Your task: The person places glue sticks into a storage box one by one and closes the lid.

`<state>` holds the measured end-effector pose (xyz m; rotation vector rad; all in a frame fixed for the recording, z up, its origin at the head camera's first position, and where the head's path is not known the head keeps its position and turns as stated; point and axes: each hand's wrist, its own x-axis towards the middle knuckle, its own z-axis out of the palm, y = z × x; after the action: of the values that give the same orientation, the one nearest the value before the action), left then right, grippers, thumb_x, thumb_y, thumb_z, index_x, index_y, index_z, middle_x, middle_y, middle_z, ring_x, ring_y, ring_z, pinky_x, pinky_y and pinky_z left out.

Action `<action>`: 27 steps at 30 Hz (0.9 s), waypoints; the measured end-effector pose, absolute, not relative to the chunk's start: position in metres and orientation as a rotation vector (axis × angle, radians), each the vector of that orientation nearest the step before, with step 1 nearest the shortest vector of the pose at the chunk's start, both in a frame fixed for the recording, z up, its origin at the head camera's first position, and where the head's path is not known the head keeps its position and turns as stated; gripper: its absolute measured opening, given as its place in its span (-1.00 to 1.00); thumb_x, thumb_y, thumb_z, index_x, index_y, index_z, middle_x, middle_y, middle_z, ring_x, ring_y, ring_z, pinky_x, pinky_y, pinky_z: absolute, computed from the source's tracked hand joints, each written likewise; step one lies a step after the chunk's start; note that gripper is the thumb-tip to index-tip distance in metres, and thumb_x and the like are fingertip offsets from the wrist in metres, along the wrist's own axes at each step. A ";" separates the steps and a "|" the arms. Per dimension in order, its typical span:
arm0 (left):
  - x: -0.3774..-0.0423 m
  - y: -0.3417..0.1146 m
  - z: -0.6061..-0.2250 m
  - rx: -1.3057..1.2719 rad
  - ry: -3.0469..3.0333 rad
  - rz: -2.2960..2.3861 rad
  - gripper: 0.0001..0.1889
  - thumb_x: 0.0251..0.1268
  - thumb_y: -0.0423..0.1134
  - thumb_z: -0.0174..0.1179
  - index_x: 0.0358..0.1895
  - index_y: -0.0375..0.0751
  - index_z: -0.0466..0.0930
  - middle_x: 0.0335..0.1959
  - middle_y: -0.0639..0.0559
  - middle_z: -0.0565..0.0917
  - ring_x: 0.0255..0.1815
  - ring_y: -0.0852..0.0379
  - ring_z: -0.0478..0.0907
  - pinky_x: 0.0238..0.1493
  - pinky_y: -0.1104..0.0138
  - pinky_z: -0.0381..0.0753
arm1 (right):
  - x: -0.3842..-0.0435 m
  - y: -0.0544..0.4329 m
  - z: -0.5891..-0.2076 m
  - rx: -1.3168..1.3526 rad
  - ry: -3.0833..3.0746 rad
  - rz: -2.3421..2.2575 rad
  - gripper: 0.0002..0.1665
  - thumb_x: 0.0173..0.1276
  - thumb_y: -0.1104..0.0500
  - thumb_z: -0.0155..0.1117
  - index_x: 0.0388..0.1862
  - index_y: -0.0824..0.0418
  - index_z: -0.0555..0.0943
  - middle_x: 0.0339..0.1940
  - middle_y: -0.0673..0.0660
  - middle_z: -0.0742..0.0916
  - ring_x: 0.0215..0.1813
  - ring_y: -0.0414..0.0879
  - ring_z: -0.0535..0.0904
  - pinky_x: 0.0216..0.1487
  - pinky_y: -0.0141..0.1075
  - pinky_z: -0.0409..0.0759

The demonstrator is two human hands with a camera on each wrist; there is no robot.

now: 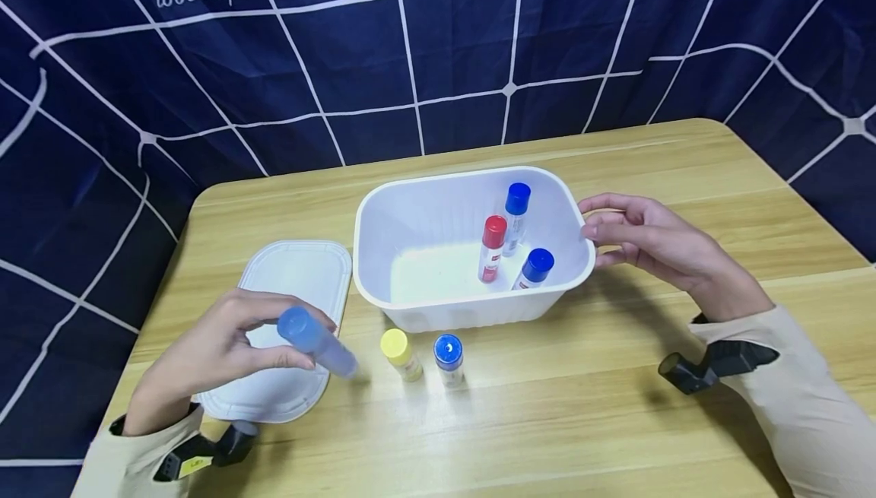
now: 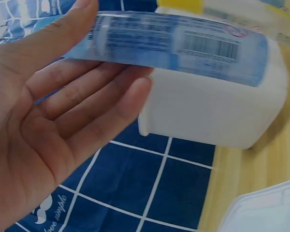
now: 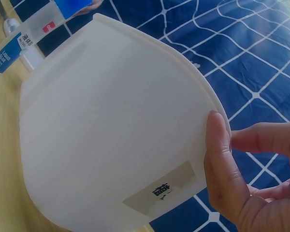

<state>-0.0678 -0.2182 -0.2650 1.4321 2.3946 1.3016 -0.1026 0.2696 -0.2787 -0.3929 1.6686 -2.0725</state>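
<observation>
My left hand (image 1: 222, 334) pinches a light-blue glue bottle (image 1: 318, 340) between thumb and fingers, tilted over the right edge of a white lid. In the left wrist view, this bottle (image 2: 203, 46) shows a blue label with a barcode. The right hand (image 1: 653, 243) grips the right rim of a white bin (image 1: 379, 217), thumb outside. Inside the bin are a red-capped bottle (image 1: 491, 251) and two blue-capped bottles, one farther back (image 1: 517, 209) and one near the front wall (image 1: 535, 268). A yellow-capped bottle (image 1: 402, 353) and a blue-capped glue bottle (image 1: 449, 361) stand before the bin.
The white lid (image 1: 294, 266) lies flat on the wooden table (image 1: 547, 422), left of the bin. A dark blue cloth (image 1: 458, 42) with white grid lines hangs behind and along both sides. Each sleeve carries a black wrist device.
</observation>
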 end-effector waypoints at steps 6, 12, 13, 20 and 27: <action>-0.072 -0.217 -0.251 1.326 2.391 1.511 -0.62 -0.07 -0.59 0.41 -0.11 -0.28 0.67 -0.16 0.00 0.73 -0.14 0.19 0.64 0.02 0.43 0.63 | -0.102 0.269 -0.278 -0.383 1.667 -2.074 -0.67 0.44 0.51 -0.07 0.08 0.32 0.49 -0.14 0.17 0.70 -0.20 -0.07 0.69 -0.22 -0.25 0.74; -0.076 -0.212 -0.242 1.293 2.340 1.726 -0.71 -0.02 -0.62 0.36 -0.16 -0.40 0.66 -0.21 -0.06 0.72 -0.13 0.16 0.64 0.00 0.43 0.64 | -0.102 0.269 -0.276 -0.381 1.662 -2.077 -0.68 0.44 0.51 -0.07 0.08 0.33 0.49 -0.14 0.17 0.70 -0.21 -0.07 0.69 -0.23 -0.26 0.74; -0.077 -0.212 -0.241 1.299 2.321 1.762 -0.73 -0.01 -0.63 0.36 -0.18 -0.43 0.66 -0.22 -0.07 0.72 -0.14 0.15 0.64 -0.01 0.43 0.65 | -0.102 0.269 -0.276 -0.382 1.662 -2.078 -0.68 0.44 0.51 -0.07 0.07 0.33 0.49 -0.14 0.17 0.70 -0.21 -0.07 0.69 -0.23 -0.26 0.74; -0.079 -0.206 -0.230 1.282 2.321 1.822 -0.72 -0.07 -0.67 0.37 -0.21 -0.47 0.66 -0.27 -0.10 0.73 -0.18 0.13 0.65 -0.07 0.42 0.67 | -0.102 0.268 -0.276 -0.393 1.644 -2.088 -0.68 0.43 0.52 -0.07 0.07 0.34 0.49 -0.15 0.17 0.70 -0.21 -0.07 0.69 -0.23 -0.26 0.74; -0.083 -0.197 -0.221 1.225 2.389 1.822 -0.69 -0.14 -0.71 0.37 -0.24 -0.44 0.68 -0.29 -0.07 0.73 -0.21 0.13 0.66 -0.12 0.44 0.68 | -0.102 0.268 -0.275 -0.394 1.625 -2.092 -0.68 0.44 0.51 -0.08 0.08 0.33 0.48 -0.17 0.16 0.71 -0.21 -0.08 0.69 -0.21 -0.26 0.74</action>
<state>-0.0826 -0.1967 -0.2211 1.2253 2.3894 1.8221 -0.1023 0.2682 -0.2755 -0.3940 1.6248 -2.0919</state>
